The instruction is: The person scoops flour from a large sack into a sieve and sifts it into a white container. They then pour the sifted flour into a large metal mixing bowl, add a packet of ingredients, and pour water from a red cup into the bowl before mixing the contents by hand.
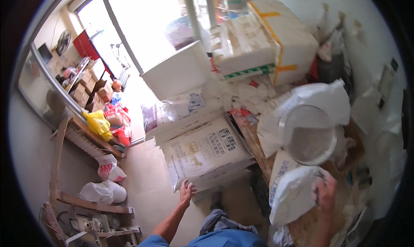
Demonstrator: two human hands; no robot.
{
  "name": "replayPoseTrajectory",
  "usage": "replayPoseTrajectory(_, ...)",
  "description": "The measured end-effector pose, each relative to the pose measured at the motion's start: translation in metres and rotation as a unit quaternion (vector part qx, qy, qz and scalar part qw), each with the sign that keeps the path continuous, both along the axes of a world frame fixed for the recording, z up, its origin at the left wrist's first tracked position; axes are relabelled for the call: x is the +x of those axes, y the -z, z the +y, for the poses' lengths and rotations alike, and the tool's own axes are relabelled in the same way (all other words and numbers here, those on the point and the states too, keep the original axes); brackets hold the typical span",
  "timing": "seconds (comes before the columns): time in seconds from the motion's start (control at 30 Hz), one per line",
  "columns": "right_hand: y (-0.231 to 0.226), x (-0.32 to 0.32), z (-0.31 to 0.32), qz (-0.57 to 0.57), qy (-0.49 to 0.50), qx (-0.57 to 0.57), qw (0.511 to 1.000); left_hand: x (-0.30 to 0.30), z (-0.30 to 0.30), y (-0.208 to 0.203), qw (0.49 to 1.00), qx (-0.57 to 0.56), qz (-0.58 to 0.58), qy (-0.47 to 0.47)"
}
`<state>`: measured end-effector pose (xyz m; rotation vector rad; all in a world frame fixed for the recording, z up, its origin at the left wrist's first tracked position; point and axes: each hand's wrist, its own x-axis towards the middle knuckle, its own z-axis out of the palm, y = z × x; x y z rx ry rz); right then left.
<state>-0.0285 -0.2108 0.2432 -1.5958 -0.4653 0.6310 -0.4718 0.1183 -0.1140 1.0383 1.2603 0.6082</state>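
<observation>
My right hand [326, 192] is closed at the right edge of a bulging white sack [293, 195], on a wooden table at my right. Dark bits show by its fingers, too blurred to name. Just beyond that sack, a round metal-rimmed sieve or basin [309, 139] rests among white sacking [276, 117]. My left hand [187, 192] hangs by the near corner of a large printed sack [207, 150], fingers apart and holding nothing. Whether it touches the sack I cannot tell. That printed sack lies flat on top of others, low in front of me.
White foam boxes [297, 44] with yellow tape are stacked at the back right. A white foam panel [177, 70] leans behind the sacks. Yellow [99, 124] and red bags [118, 117] lie at the left doorway. A wooden rack [92, 204] stands at the lower left.
</observation>
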Motion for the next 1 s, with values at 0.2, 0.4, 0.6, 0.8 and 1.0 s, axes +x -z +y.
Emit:
replayPoseTrajectory(0.2, -0.064, -0.012, 0.400, -0.071, -0.221, 0.118, 0.965, -0.089, 0.054, 0.020, 0.995, -0.057, -0.042, -0.077)
replayPoseTrajectory(0.4, -0.153, 0.002, 0.740, 0.083, -0.344, 0.151, 0.923, -0.173, 0.063, 0.026, 0.974, -0.106, -0.045, -0.193)
replayPoseTrajectory(0.6, -0.082, 0.012, 0.795, 0.046, -0.169, 0.238, 0.955, -0.214, 0.028, 0.050, 0.946, -0.132, -0.028, -0.293)
replayPoseTrajectory(0.8, 0.150, -0.085, 0.572, -0.166, -0.158, 0.210, 0.950, -0.190, 0.056, 0.090, 0.970, -0.176, -0.034, -0.167)
replayPoseTrajectory(1.0, 0.213, -0.141, 0.252, -0.127, -0.133, -0.055, 0.981, -0.091, 0.174, 0.065, 0.986, 0.061, 0.085, 0.127)
